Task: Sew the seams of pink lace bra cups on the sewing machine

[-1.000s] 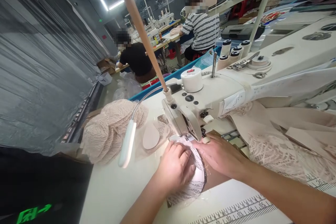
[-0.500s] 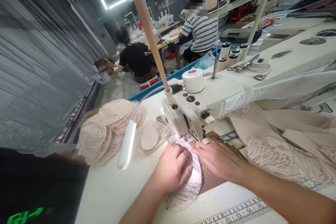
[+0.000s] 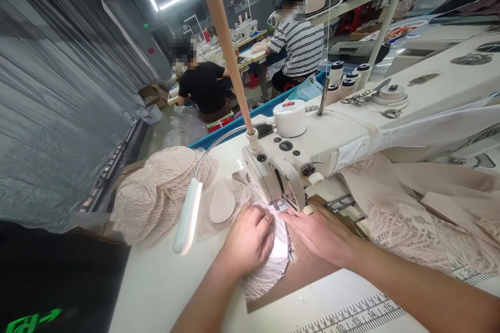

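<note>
A pale pink lace piece (image 3: 266,277) lies under the head of the white sewing machine (image 3: 262,174), its far end at the presser foot. Curled over its left side, my left hand (image 3: 250,237) presses it down with fingers together. My right hand (image 3: 322,234) is closed at the lace's right edge, the index finger reaching close to the foot; its fingertips partly cover the fabric there. Beneath the lace is a brown plate (image 3: 308,270) on the white table. Part of the lace is hidden by my left hand.
A stack of lace pieces (image 3: 146,195) sits at the left, beside a bent lamp (image 3: 188,218). A smooth teardrop-shaped piece (image 3: 222,202) lies behind the lamp. More lace (image 3: 406,234) is heaped at the right. Scissors (image 3: 369,93) rest on the machine. Two people sit further back.
The lace's near end has swung left and slightly up, showing more of the brown plate. My left hand has shifted left with it; my right fingertips have moved left along the edge.
</note>
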The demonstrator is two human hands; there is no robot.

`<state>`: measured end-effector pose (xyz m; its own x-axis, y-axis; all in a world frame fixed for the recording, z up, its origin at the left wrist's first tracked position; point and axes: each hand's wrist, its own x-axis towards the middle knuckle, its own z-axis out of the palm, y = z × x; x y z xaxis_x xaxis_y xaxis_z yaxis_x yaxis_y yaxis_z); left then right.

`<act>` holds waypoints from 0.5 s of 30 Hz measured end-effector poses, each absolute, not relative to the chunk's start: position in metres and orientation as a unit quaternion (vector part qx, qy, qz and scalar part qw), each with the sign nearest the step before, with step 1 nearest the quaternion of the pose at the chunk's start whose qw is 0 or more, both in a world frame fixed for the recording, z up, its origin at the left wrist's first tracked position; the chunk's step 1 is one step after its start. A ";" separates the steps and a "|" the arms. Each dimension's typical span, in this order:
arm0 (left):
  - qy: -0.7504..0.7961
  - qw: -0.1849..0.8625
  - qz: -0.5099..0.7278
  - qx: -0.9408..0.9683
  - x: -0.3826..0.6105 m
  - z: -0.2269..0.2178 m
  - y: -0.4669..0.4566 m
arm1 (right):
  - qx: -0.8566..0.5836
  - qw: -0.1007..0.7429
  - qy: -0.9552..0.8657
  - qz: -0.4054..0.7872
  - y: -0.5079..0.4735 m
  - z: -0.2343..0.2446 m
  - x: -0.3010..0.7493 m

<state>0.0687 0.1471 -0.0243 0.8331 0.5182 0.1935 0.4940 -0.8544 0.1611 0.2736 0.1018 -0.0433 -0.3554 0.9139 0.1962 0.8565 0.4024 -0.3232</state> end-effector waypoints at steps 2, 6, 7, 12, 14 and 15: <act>0.248 0.048 0.116 0.961 0.070 -0.025 0.145 | -0.544 0.188 -0.815 0.066 0.102 -0.044 0.275; 0.220 0.064 0.122 0.966 0.071 -0.030 0.142 | -0.551 0.210 -0.807 0.012 0.102 -0.048 0.278; 0.220 0.070 0.124 0.965 0.071 -0.032 0.141 | -0.553 0.212 -0.806 0.003 0.102 -0.048 0.279; 0.219 0.094 0.136 0.962 0.069 -0.034 0.141 | -0.530 0.216 -0.819 0.049 0.101 -0.045 0.278; 0.217 0.097 0.135 0.962 0.069 -0.033 0.141 | -0.513 0.200 -0.831 0.083 0.100 -0.044 0.276; 0.217 0.098 0.135 0.962 0.069 -0.033 0.141 | -0.511 0.190 -0.833 0.092 0.100 -0.043 0.276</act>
